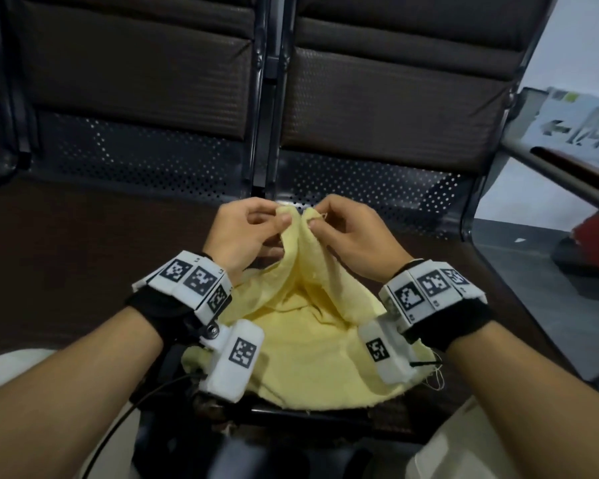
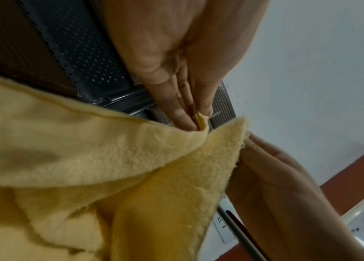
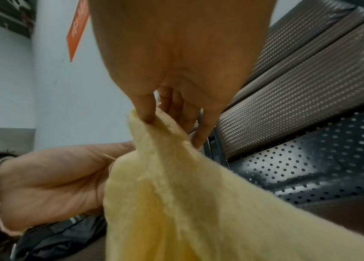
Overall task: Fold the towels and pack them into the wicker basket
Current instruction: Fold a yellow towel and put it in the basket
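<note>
Presently, one yellow towel [image 1: 301, 326] of soft, nubby terry (its edges frayed, with loose threads at the near right side) lies bunched on the dark seat [image 1: 83, 257] of a metal bench, directly before the person. Both hands hold it raised at its far end, close together. The left hand [image 1: 244, 229] pinches one corner between thumb and curled fingers; the right hand [image 1: 346, 233] pinches the adjacent corner likewise, and the two corners stand just beside each other with a narrow gap between. From these points the cloth drapes down in two soft folds and spreads into a rumpled heap under the wrists. The bench has a perforated steel back panel [image 1: 146, 150] and padded brown cushions [image 1: 135, 74] with a woven, ribbed texture. Each wrist carries a white block-shaped device with black-and-white square markers on a black strap.
</note>
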A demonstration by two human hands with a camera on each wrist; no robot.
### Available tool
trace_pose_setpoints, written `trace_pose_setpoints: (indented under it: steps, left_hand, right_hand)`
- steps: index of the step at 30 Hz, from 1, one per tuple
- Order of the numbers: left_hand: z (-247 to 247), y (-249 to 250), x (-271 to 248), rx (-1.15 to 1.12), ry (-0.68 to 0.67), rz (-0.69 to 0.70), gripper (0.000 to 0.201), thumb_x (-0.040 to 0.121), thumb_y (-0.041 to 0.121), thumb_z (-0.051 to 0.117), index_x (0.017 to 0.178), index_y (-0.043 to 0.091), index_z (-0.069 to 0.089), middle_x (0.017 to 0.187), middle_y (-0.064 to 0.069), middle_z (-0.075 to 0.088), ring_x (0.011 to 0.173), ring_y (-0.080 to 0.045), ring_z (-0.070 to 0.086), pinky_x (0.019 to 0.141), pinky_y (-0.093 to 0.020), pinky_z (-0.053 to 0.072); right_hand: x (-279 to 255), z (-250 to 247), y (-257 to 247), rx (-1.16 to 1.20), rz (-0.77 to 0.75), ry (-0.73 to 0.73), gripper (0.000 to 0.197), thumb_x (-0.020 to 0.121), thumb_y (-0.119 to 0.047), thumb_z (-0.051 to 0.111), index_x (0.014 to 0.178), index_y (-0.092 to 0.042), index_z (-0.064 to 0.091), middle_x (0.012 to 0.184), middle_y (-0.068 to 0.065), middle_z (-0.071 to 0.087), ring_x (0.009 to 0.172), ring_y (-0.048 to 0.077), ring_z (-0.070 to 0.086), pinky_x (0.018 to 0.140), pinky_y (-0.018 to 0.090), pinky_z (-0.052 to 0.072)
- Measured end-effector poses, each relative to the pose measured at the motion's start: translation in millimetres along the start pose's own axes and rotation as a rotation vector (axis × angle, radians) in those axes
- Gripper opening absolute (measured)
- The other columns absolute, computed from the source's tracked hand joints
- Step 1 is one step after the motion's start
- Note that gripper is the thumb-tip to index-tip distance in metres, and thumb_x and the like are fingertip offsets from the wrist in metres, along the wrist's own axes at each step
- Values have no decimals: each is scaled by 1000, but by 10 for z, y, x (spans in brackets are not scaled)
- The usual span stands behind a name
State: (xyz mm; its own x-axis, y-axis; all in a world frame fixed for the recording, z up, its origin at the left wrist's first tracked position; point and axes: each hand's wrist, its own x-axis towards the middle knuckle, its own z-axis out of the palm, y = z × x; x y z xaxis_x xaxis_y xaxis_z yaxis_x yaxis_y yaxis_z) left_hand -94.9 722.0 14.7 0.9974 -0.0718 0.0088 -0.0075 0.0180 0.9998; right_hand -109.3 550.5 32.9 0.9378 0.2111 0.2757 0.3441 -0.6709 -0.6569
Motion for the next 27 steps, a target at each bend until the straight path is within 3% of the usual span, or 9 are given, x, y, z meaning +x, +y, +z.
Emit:
trace_pose_setpoints:
  steps: [5,9,14,17,21,25,27]
  left_hand:
    - [69,30,-119,9,-97,-2,18,89,6,60,105,1,66,82,-11,66,60,-13,64,52,-22,55]
    - [80,55,-157,16,-133,-15,22,95,12,52,109,2,66,88,-16,68,71,-19,64,64,-26,58]
    - [73,66,-193,16,-154,8,20,91,16,58,105,7,70,87,-13,71,72,-21,66,74,-35,59]
    - [73,63,-181,3,-175,43,21,90,13,59,107,5,69,93,-14,72,75,-19,68,69,-28,60]
    - [72,48,-194,57,-196,110,19,89,9,60,105,6,70,88,-5,74,76,-12,70,64,-20,56]
    - [13,18,-162,189,-121,172,20,94,13,54,100,12,72,88,-5,74,81,-23,70,72,-34,57]
    - [-24,26,-150,245,-95,200,21,95,15,51,96,14,72,87,-7,73,82,-27,67,77,-42,53]
  right_hand:
    - [-15,29,22,69,-4,43,7,84,-25,70,87,-20,67,78,-6,66,73,9,61,70,25,47]
    - [-6,62,42,80,5,88,9,81,-23,73,85,-19,66,77,-8,65,73,5,59,71,20,45]
    - [8,80,55,138,26,130,15,79,-19,75,82,-20,60,77,-7,62,69,3,54,68,20,45]
    - [29,71,65,145,36,141,19,79,-19,75,78,-24,57,77,-5,62,71,7,55,71,27,48]
    - [26,53,61,162,45,119,19,78,-21,76,81,-20,58,79,-4,62,70,7,55,69,25,49]
    - [-9,36,14,215,47,58,20,77,-29,77,84,-22,58,75,-6,64,69,5,59,64,20,50]
    - [-38,-3,6,83,30,-17,19,82,-38,70,82,-22,59,72,-7,64,65,4,59,58,19,48]
